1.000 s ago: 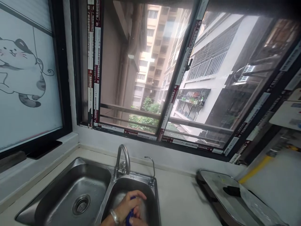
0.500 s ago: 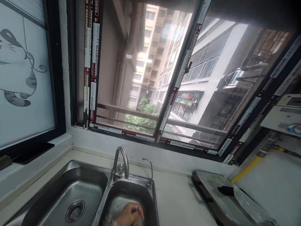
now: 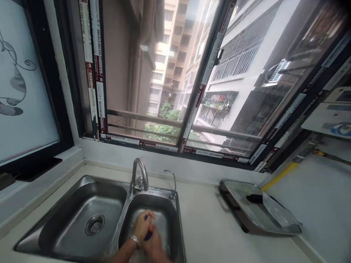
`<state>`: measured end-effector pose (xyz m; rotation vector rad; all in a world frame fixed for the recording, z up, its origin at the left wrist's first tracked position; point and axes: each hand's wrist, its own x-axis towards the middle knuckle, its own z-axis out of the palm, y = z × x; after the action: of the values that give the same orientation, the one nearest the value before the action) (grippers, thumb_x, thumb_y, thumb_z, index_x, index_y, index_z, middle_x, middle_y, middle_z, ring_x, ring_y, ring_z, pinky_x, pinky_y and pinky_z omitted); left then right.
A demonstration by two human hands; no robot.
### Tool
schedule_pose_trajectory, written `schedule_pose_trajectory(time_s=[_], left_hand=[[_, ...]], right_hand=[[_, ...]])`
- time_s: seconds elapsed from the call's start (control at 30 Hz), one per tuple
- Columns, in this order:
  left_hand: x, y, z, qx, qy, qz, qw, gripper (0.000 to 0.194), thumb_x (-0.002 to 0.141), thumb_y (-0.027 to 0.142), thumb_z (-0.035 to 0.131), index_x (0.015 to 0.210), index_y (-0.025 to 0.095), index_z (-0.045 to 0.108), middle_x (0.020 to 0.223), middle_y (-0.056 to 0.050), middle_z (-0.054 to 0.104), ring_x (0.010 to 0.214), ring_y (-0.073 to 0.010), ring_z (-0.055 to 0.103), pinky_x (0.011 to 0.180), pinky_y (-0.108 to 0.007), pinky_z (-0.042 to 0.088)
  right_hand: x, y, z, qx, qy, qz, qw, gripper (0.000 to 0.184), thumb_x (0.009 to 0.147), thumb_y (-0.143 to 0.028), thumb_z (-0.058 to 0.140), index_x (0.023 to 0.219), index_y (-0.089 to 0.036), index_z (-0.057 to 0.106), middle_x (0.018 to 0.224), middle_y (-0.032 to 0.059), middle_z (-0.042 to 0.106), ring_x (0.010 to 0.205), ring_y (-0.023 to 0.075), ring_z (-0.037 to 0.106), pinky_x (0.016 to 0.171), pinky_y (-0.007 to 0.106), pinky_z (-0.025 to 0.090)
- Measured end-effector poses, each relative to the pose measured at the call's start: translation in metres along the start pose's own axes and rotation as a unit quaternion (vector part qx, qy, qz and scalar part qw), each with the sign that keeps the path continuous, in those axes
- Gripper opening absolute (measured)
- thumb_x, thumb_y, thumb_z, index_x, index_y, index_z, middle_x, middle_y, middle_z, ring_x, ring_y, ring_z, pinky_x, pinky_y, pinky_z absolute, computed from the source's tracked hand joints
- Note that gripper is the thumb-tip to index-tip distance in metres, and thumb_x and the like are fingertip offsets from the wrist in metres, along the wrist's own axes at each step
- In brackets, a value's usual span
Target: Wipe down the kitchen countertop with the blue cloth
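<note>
My left hand (image 3: 142, 225), with a metal band on its wrist, is over the smaller right basin (image 3: 167, 212) of the steel double sink. Its fingers are curled round a dark blue-purple thing (image 3: 148, 235), of which only small parts show; its kind cannot be made out. Close against it from the right is my right hand (image 3: 154, 242), somewhat smeared, its fingers largely hidden and touching or nearly touching the same thing. Just beyond the hands, the curved faucet (image 3: 140, 168) rises behind the basins.
To the left lies the larger basin (image 3: 79, 215) with its drain (image 3: 94, 224). A thin spout (image 3: 174, 182) stands at the right basin's back corner. On the right counter (image 3: 203, 223) sits a wide pan with a glass lid (image 3: 246, 201). A sliding window (image 3: 181, 142) spans the back wall.
My right hand has come into view beside the left. The view has tipped downward, so more of both basins shows. The left hand stays in the right basin.
</note>
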<state>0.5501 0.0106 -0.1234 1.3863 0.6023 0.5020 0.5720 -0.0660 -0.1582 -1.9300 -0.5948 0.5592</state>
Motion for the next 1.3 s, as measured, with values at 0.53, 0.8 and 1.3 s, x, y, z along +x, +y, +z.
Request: schedule_pose_trajectory(time_s=[0.53, 0.8, 1.3], left_hand=[[0.000, -0.004, 0.023, -0.119, 0.178, -0.003, 0.977, 0.012, 0.071, 0.026, 0.049, 0.082, 0.022, 0.053, 0.042, 0.010, 0.042, 0.043, -0.0113, 0.048, 0.052, -0.024, 0.039], [-0.006, -0.004, 0.031, -0.151, 0.183, -0.046, 0.970, 0.032, 0.075, 0.038, 0.063, 0.100, 0.017, 0.062, 0.053, 0.008, 0.053, 0.054, -0.0116, 0.055, 0.060, -0.025, 0.045], [-0.058, 0.000, 0.026, -0.255, -0.036, -0.232, 0.938, 0.049, 0.076, 0.051, 0.078, 0.112, 0.019, 0.069, 0.085, -0.003, 0.074, 0.078, -0.0144, 0.067, 0.071, -0.024, 0.051]], right_hand=[[-0.005, -0.015, -0.047, -0.265, -0.048, -0.083, 0.959, 0.077, 0.080, -0.023, 0.065, 0.149, -0.013, 0.033, 0.127, 0.0170, 0.062, 0.106, 0.0274, 0.064, 0.085, 0.032, 0.047], [-0.011, -0.010, -0.064, -0.287, -0.023, -0.128, 0.949, 0.077, 0.079, -0.029, 0.068, 0.148, -0.017, 0.036, 0.135, 0.0168, 0.055, 0.109, 0.0291, 0.063, 0.085, 0.036, 0.052], [-0.048, 0.005, -0.157, 0.266, -0.148, 0.035, 0.952, 0.054, 0.076, -0.057, 0.073, 0.108, -0.015, 0.069, 0.089, 0.0080, 0.073, 0.076, 0.0236, 0.069, 0.067, 0.037, 0.058]])
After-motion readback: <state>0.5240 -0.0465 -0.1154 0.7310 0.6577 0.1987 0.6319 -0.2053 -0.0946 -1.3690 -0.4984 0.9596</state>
